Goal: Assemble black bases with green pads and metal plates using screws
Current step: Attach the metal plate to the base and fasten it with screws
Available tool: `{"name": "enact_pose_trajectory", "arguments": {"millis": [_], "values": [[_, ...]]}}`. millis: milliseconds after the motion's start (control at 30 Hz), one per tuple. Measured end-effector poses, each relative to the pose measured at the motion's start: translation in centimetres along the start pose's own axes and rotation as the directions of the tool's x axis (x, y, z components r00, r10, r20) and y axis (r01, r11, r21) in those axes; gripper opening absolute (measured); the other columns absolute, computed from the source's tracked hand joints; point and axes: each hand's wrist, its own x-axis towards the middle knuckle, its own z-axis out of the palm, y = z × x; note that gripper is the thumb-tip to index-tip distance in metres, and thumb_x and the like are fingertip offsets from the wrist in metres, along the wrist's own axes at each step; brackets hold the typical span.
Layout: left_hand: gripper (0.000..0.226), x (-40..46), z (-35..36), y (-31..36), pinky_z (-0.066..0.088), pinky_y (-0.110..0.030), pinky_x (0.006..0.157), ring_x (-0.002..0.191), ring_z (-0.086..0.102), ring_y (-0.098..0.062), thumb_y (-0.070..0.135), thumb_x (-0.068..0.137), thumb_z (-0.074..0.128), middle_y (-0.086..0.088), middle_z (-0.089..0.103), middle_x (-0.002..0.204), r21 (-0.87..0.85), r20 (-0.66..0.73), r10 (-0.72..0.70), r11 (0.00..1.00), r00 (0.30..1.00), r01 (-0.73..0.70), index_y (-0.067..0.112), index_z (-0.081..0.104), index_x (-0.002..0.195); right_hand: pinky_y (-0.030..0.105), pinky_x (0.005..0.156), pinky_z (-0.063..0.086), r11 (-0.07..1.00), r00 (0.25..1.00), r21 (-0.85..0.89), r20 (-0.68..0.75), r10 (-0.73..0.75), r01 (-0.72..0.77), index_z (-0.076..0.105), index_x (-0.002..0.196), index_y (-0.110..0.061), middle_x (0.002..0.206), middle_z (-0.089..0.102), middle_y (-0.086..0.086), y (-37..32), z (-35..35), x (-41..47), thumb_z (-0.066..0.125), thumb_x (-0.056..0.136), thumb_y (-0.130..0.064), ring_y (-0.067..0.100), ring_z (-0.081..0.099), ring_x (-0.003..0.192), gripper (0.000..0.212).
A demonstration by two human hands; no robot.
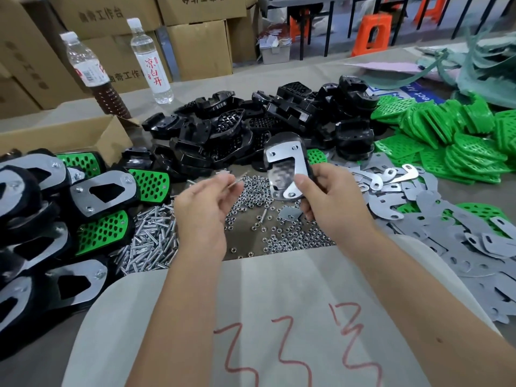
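- Your right hand holds the part-built assembly upright above the tabletop, the grip curled round its lower right edge, thumb on the metal plate; screw heads show at the plate's corners.
- Your left hand pinches a thin screw between thumb and fingertip, just left of the assembly and apart from it.
- Directly below both grips lie loose nuts; the only open room is this small patch, hemmed on every side.
- Left of the left grip: a heap of screws, then finished assemblies stacked to the tabletop's near-left edge.
- Beyond the grips: piled black bases. To the right of the right grip: green pads and loose metal plates.
- Far left, two bottles; one label reads 凉白开. The cardboard boxes behind carry 工作台.
- Red handwriting marks the pale cloth on your lap; it cannot be read.
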Motion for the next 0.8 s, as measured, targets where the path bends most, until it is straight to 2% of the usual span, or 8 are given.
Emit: {"name": "enact_pose_trajectory", "arguments": {"millis": [67, 200, 267, 367, 467, 567, 700, 800], "values": [[0.019, -0.3, 0.2, -0.2, 0.059, -0.022, 0.065, 0.07, 0.075, -0.018, -0.015, 0.085, 0.073, -0.008, 0.075, 0.077, 0.062, 0.026, 0.073, 0.995, 0.997, -0.075, 0.003, 0.075, 0.087, 0.044, 0.056, 0.046, 0.999, 0.999, -0.043, 0.03, -0.026, 0.027, 0.064, 0.097, -0.007, 0.08, 0.067, 0.024, -0.1, 0.2, -0.1, 0.061, 0.104, -0.026, 0.018, 0.053, 0.057, 0.02], [0.046, -1.0, 1.4, -0.6, 0.059, -0.024, 0.065, 0.078, 0.077, -0.022, -0.016, 0.077, 0.079, -0.008, 0.078, 0.09, -0.007, 0.052, 0.069, 0.998, 0.996, -0.069, 0.014, 0.074, 0.111, 0.054, 0.058, 0.049, 0.995, 0.996, -0.073, 0.053, -0.068, 0.071, 0.064, 0.098, -0.008, 0.085, 0.065, 0.028, -0.4, 0.5, -0.4, 0.06, 0.104, -0.024, 0.029, 0.048, 0.059, 0.018], [0.037, -1.6, 2.1, -1.0, 0.059, -0.024, 0.062, 0.073, 0.077, -0.022, -0.015, 0.078, 0.079, -0.007, 0.079, 0.084, -0.028, 0.041, 0.019, 0.999, 0.999, -0.018, 0.009, 0.074, 0.106, 0.06, 0.062, 0.052, 0.991, 0.994, -0.089, 0.053, -0.097, 0.101, 0.065, 0.099, -0.006, 0.087, 0.066, 0.027, -0.5, 0.5, -0.5, 0.061, 0.104, -0.024, 0.044, 0.053, 0.066, 0.019], [0.024, -1.9, 2.2, -1.4, 0.06, -0.026, 0.064, 0.072, 0.078, -0.022, -0.009, 0.081, 0.081, -0.006, 0.078, 0.079, -0.006, -0.013, -0.022, 1.0, 1.0, 0.022, 0.006, 0.072, 0.097, 0.062, 0.067, 0.051, 0.985, 0.988, -0.091, 0.074, -0.137, 0.144, 0.063, 0.099, -0.002, 0.088, 0.064, 0.029, -0.5, 0.6, -0.7, 0.062, 0.103, -0.023, 0.048, 0.055, 0.074, 0.022], [0.018, -1.7, 2.0, -1.6, 0.055, -0.021, 0.068, 0.069, 0.071, -0.007, 0.003, 0.081, 0.086, 0.007, 0.074, 0.069, 0.158, -0.051, 0.081, 0.985, 0.995, -0.072, 0.013, 0.073, 0.087, 0.059, 0.068, 0.052, 0.979, 0.982, -0.115, 0.106, -0.156, 0.167, 0.062, 0.099, -0.001, 0.087, 0.065, 0.027, -0.6, 0.7, -0.8, 0.063, 0.102, -0.025, 0.049, 0.057, 0.075, 0.024], [0.017, -1.7, 1.9, -1.5, 0.05, -0.012, 0.063, 0.063, 0.066, 0.0, 0.007, 0.081, 0.088, 0.011, 0.07, 0.063, 0.205, -0.041, 0.117, 0.973, 0.992, -0.106, 0.014, 0.073, 0.084, 0.049, 0.063, 0.052, 0.979, 0.979, -0.099, 0.114, -0.167, 0.179, 0.062, 0.097, -0.004, 0.082, 0.064, 0.023, -0.6, 0.7, -0.9, 0.063, 0.102, -0.025, 0.045, 0.058, 0.072, 0.022], [0.018, -1.5, 1.7, -1.6, 0.046, -0.02, 0.053, 0.053, 0.055, -0.009, 0.018, 0.08, 0.09, 0.005, 0.065, 0.062, 0.212, -0.075, 0.0, 0.977, 0.997, 0.016, 0.019, 0.072, 0.077, 0.031, 0.051, 0.049, 0.984, 0.979, -0.067, 0.133, -0.155, 0.165, 0.062, 0.098, -0.001, 0.066, 0.062, 0.001, -0.4, 0.6, -0.8, 0.063, 0.103, -0.022, 0.022, 0.06, 0.053, 0.021], [0.019, -1.3, 1.4, -1.6, 0.045, -0.02, 0.049, 0.049, 0.051, -0.011, 0.022, 0.081, 0.09, 0.004, 0.061, 0.057, 0.238, -0.055, -0.056, 0.969, 0.997, 0.067, 0.018, 0.072, 0.075, 0.036, 0.052, 0.049, 0.991, 0.982, -0.031, 0.144, -0.123, 0.128, 0.06, 0.096, 0.004, 0.058, 0.056, -0.005, -0.2, 0.5, -0.7, 0.063, 0.103, -0.021, 0.018, 0.06, 0.048, 0.026]]}}
